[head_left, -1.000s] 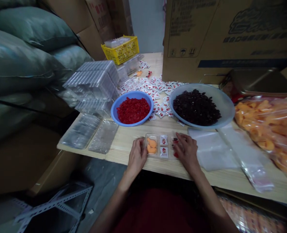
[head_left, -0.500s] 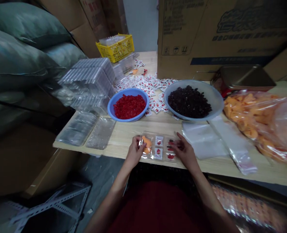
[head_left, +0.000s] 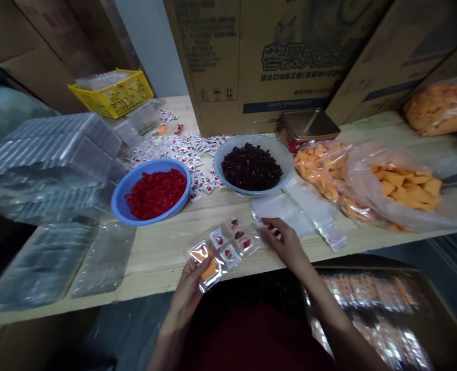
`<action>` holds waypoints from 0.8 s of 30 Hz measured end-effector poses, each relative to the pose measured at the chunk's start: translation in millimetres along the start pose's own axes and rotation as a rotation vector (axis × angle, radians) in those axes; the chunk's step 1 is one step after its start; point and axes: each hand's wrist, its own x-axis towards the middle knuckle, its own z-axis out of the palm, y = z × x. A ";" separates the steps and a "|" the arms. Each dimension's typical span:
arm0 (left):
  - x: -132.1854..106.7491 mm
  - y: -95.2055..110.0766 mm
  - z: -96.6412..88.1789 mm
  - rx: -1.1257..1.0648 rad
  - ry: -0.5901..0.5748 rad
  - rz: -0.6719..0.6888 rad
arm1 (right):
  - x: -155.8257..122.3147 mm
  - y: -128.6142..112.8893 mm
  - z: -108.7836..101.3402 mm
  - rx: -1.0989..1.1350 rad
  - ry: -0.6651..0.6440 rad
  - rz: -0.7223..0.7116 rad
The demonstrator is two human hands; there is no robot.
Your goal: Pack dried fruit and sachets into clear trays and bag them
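Note:
My left hand (head_left: 191, 281) grips the near left end of a clear plastic compartment tray (head_left: 234, 260), which is tilted above the table edge. In the tray lie an orange piece (head_left: 208, 265), two small printed sachets (head_left: 228, 253), and some red and dark pieces (head_left: 243, 239). My right hand (head_left: 284, 242) is just right of the tray, its fingers pinched at the left edge of the flat clear plastic bags (head_left: 293, 214). Its fingertips are partly hidden. Behind the tray stand a blue bowl (head_left: 120, 208) of red pieces and a pale bowl (head_left: 288, 175) of dark pieces.
Sachets (head_left: 174, 149) are scattered between the bowls. Stacked clear trays (head_left: 58, 154) and a yellow basket (head_left: 116, 98) stand on the left. Bags of orange pieces (head_left: 406, 188) and a metal tin (head_left: 309, 126) are on the right. Below is a carton of packed trays (head_left: 371, 299).
My view has turned right. My left hand has lifted and tilted the tray off the table. My right hand has left the tray's right end and moved to the plastic bags.

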 end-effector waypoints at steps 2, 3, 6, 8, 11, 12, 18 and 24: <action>6.8 7.2 -6.6 -0.047 0.027 0.021 | -5.5 6.9 -12.6 -0.208 -0.014 -0.056; 9.5 10.9 -10.6 -0.065 0.032 0.028 | -8.3 10.3 -16.1 -0.290 -0.032 -0.079; 14.1 18.5 -20.2 -0.102 0.045 0.057 | -11.5 17.4 -14.4 -0.580 -0.016 -0.132; 14.5 19.9 -22.0 -0.116 0.050 0.072 | -7.1 18.7 -8.0 -0.782 0.018 -0.135; 12.6 19.4 -19.3 -0.127 0.059 0.067 | 6.4 14.8 -2.6 -0.959 -0.030 -0.089; 11.5 19.2 -18.0 -0.132 0.068 0.066 | 11.1 12.2 -2.8 -0.992 -0.061 -0.066; 3.9 18.7 -15.2 -0.166 0.108 0.073 | 29.4 -3.4 -13.2 -0.867 -0.152 -0.049; 2.2 16.6 -8.4 -0.232 0.077 0.053 | 44.5 13.5 -35.2 -0.569 -0.117 0.024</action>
